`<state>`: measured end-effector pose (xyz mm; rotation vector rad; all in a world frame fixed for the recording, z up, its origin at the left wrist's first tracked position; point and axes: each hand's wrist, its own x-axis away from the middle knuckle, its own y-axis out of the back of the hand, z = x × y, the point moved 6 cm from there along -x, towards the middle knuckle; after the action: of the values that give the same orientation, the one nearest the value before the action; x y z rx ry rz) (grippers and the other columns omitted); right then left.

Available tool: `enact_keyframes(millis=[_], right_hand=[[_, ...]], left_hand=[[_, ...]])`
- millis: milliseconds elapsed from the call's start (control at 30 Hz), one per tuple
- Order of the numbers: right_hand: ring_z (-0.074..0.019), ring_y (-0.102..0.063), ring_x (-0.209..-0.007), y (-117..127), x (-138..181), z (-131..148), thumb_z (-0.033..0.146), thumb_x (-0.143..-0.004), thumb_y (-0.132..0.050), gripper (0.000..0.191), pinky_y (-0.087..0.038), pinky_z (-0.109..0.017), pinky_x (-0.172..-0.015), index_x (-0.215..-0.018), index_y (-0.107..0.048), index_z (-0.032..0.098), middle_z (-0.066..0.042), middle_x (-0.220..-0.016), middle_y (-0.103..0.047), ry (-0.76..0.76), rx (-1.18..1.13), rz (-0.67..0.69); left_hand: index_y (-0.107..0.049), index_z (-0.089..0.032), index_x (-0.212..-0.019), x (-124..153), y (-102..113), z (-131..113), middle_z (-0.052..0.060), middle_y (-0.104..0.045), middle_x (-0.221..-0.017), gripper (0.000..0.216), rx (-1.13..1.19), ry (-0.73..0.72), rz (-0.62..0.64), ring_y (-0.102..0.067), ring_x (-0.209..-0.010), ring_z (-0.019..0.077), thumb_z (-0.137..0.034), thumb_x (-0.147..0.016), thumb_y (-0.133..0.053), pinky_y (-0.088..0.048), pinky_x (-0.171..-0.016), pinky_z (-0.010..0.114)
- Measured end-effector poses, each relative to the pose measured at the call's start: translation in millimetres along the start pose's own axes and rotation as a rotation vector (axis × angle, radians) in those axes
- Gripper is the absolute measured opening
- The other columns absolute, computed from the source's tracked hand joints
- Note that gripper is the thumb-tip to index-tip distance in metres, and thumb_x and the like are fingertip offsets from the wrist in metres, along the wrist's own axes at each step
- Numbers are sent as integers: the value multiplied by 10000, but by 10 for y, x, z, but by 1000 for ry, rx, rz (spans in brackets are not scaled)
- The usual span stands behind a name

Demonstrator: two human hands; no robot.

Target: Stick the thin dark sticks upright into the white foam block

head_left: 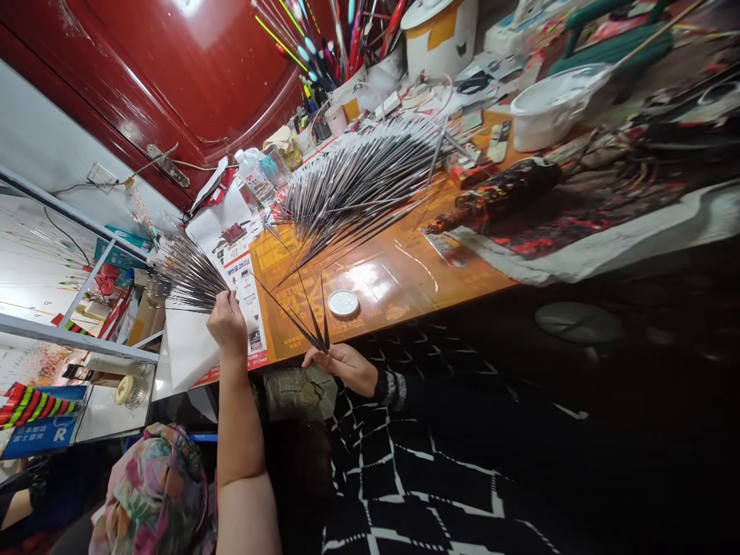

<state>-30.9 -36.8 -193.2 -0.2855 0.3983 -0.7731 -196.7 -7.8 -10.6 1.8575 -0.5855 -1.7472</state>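
Observation:
My left hand [227,324] is closed around the near ends of a bundle of thin dark tapered sticks [188,270], which fans out to the left over white paper. Between the fingers of my right hand [347,366] are a few dark tapered sticks [313,324], their thin points spread upward over the table edge. A small round white lid [343,303] lies just beyond them on the orange tabletop [398,281]. Farther back, a large pile of similar grey and dark sticks [364,177] rests on the table.
A plastic bottle [253,176] stands behind the pile. Colourful slim rods [347,38] fill containers at the back. To the right are a white bowl [549,108], a paint-smeared tool [502,189] and a stained cloth [555,262]. A metal frame [75,331] stands at left.

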Motion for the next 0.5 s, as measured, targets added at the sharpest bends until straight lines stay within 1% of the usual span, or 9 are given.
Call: enact_keyframes(millis=[133, 233, 333, 500], right_hand=[[-85, -256, -532, 17, 13, -11, 751, -893, -447, 706, -176, -252, -530, -911, -662, 79, 32, -573, -261, -1, 16, -2], [-83, -249, -535, 23, 21, -11, 750, -892, -450, 712, -173, -255, -532, -910, -663, 71, 32, -577, -254, -1, 17, -4], [-83, -236, -537, 24, 28, -2, 742, -894, -458, 706, -164, -259, -532, -910, -663, 66, 34, -579, -243, -5, 6, 1], [-90, -255, -543, 40, 46, 12, 734, -899, -460, 679, -177, -263, -527, -906, -661, 85, 26, -588, -255, 11, 14, -9]], left_hand=[[-666, -181, -910, 18, -79, 23, 44, -677, -722, 302, 4, 4, -16, -608, -626, 132, -390, -989, -463, -358, -582, 238], [-663, -178, -912, 4, -114, 29, 40, -654, -695, 298, -11, 4, -6, -595, -620, 134, -388, -989, -466, -350, -575, 235], [-659, -169, -909, 5, -125, 37, 41, -641, -680, 300, -52, 3, 9, -589, -617, 138, -377, -992, -459, -337, -565, 235], [-661, -167, -904, 34, -102, 40, 50, -663, -700, 316, -101, 2, 13, -607, -627, 143, -371, -1001, -440, -331, -566, 242]])
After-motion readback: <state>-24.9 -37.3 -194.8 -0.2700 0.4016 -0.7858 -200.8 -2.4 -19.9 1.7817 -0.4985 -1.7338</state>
